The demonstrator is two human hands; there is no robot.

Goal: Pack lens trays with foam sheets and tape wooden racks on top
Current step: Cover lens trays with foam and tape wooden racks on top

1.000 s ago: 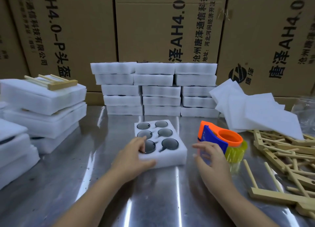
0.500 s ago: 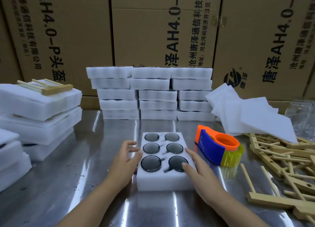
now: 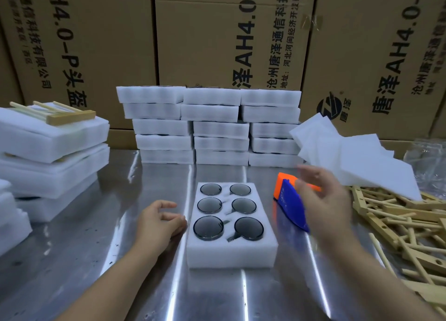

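Foam lens tray (image 3: 231, 250) — left hand (image 3: 159, 221) loosely curled beside it, right hand (image 3: 325, 200) spread.

My right hand (image 3: 323, 200) is blurred and hides most of the tape dispenser (image 3: 288, 201), while the wooden racks (image 3: 405, 226) run off the right edge.

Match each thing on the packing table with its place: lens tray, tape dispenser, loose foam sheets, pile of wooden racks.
Things
1 lens tray
2 tape dispenser
3 foam sheets
4 wooden racks

Places
A heaped at the far right
B between left hand and right hand
C partly hidden behind the right hand
D lying over the far end of the heap of racks

Pairs: 1-B, 2-C, 3-D, 4-A
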